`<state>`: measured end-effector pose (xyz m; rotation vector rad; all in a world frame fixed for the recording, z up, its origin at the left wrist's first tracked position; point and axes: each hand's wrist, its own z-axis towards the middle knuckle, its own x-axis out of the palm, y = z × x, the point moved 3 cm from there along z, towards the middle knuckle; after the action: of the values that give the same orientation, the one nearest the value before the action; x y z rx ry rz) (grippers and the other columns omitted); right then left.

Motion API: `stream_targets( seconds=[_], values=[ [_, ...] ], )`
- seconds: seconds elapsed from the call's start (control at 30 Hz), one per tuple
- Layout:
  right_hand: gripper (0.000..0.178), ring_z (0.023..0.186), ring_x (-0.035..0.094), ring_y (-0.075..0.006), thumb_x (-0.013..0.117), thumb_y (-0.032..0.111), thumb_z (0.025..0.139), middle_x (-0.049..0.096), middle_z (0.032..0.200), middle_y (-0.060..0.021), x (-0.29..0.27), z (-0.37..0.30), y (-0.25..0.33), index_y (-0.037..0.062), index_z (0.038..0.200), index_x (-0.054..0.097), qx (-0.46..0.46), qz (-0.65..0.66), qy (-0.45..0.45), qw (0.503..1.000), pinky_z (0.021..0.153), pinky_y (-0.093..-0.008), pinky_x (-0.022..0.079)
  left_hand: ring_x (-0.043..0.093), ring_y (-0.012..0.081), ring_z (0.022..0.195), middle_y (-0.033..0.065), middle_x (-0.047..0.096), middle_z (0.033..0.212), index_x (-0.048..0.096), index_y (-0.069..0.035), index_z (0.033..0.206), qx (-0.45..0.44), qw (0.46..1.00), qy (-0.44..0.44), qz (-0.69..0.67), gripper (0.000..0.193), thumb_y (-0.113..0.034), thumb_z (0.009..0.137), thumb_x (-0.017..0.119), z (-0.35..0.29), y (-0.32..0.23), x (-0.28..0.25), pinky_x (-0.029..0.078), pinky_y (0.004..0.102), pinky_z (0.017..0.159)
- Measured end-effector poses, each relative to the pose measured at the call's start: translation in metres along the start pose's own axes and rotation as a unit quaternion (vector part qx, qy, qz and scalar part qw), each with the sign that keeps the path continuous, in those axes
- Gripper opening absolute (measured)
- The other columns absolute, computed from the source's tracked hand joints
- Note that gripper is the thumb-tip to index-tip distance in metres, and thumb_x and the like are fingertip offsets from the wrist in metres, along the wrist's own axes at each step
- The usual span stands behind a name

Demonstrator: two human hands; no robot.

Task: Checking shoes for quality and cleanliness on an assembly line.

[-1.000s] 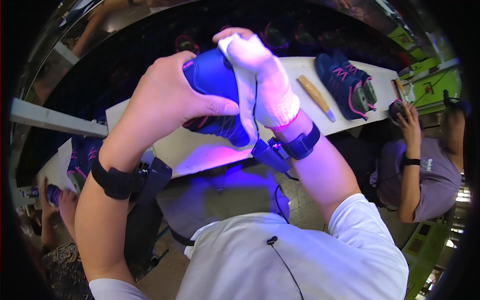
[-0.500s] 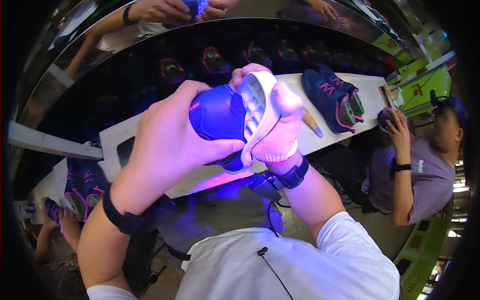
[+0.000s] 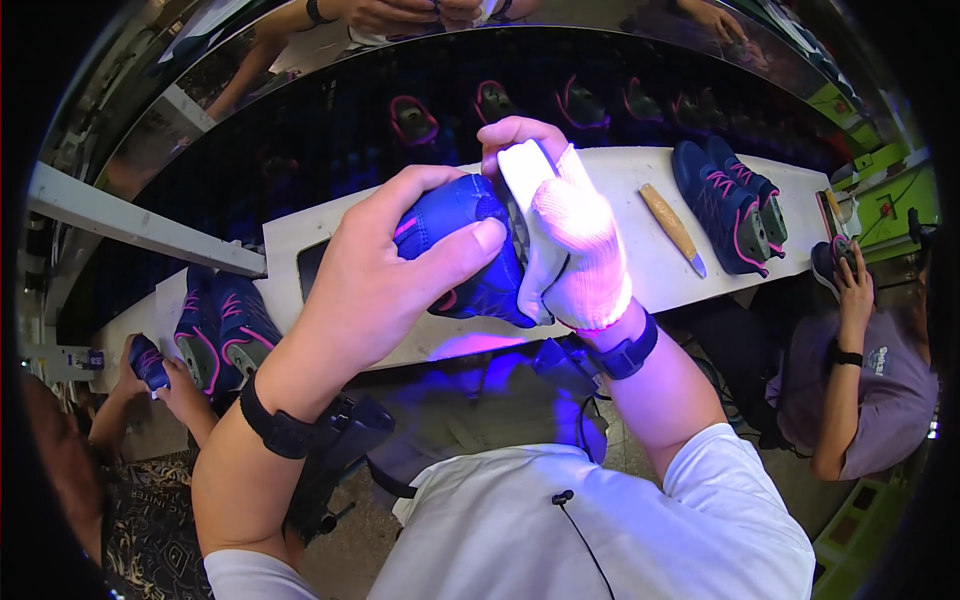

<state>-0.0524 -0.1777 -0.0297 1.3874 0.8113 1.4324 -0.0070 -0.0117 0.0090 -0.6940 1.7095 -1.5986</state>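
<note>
Blue shoe upper (image 3: pixel 450 207), white sole (image 3: pixel 523 175), grasped by both hands (image 3: pixel 365 270) (image 3: pixel 588 250), bare bench (image 3: pixel 652 265) rightward, knife (image 3: pixel 670 225) inside its edge

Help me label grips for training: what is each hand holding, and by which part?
The left hand holds a blue shoe upper around its left side; the gloved right hand holds a white sole by its right side.

Pale worktop (image 3: pixel 620 168) under violet light (image 3: pixel 472 346)
It is flanked by a white beam (image 3: pixel 150 222) at left and green machinery (image 3: pixel 888 215) at right.
</note>
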Motion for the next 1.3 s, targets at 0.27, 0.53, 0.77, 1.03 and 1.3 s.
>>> stream_targets(
  seconds=[0.27,0.53,0.77,1.03,1.3],
  values=[
    [0.039,0.104,0.059,-0.0061,0.065,0.015,0.104,0.063,0.118,-0.0022,-0.002,-0.006,-0.002,0.0073,0.142,0.058,-0.072,-0.044,0.024,0.996,0.094,-0.026,0.051,0.067,0.008,0.083,0.0047,0.07,0.099,0.066,-0.003,0.119,-0.008,0.997,-0.034,0.063,0.043,-0.028,0.091,0.086,0.01,0.002,0.009,0.056,0.0257,0.071],
    [0.076,0.122,0.055,-0.0158,0.071,0.049,0.091,0.055,0.129,-0.0072,-0.017,-0.007,0.009,0.0024,0.149,0.054,-0.038,-0.045,0.009,0.998,0.109,-0.0317,0.043,0.076,0.018,0.096,0.0121,0.075,0.098,0.061,0.006,0.127,-0.05,0.994,-0.015,-0.097,0.075,-0.033,0.074,0.099,0.002,0.003,0.017,0.061,0.0357,0.082],
    [0.086,0.116,0.057,-0.0144,0.075,0.052,0.085,0.054,0.127,-0.006,-0.036,-0.018,0.011,0.0046,0.153,0.051,-0.037,-0.063,0.012,0.997,0.103,-0.0297,0.047,0.078,0.0351,0.083,0.019,0.076,0.085,0.067,0.0,0.109,0.09,0.957,0.002,0.276,0.076,-0.048,0.062,0.101,0.009,-0.003,0.028,0.06,0.0415,0.077],
    [0.105,0.133,0.059,-0.0259,0.069,0.063,0.087,0.056,0.145,-0.0157,-0.057,-0.019,0.032,-0.0006,0.164,0.037,-0.002,-0.048,0.052,0.997,0.117,-0.0398,0.046,0.079,0.0337,0.08,0.0146,0.075,0.084,0.067,-0.006,0.11,0.081,0.912,0.0,0.403,0.074,-0.05,0.061,0.101,0.014,-0.009,0.056,0.062,0.0413,0.074],
    [0.068,0.145,0.055,-0.0368,0.052,0.04,0.11,0.056,0.155,-0.0281,-0.064,-0.05,0.067,-0.0116,0.154,0.048,0.033,-0.123,-0.025,0.992,0.123,-0.0455,0.039,0.075,0.0329,0.068,0.0122,0.073,0.076,0.066,-0.005,0.113,0.192,0.894,0.012,0.406,0.079,-0.056,0.063,0.098,-0.001,-0.011,0.087,0.058,0.042,0.061]
  ],
)
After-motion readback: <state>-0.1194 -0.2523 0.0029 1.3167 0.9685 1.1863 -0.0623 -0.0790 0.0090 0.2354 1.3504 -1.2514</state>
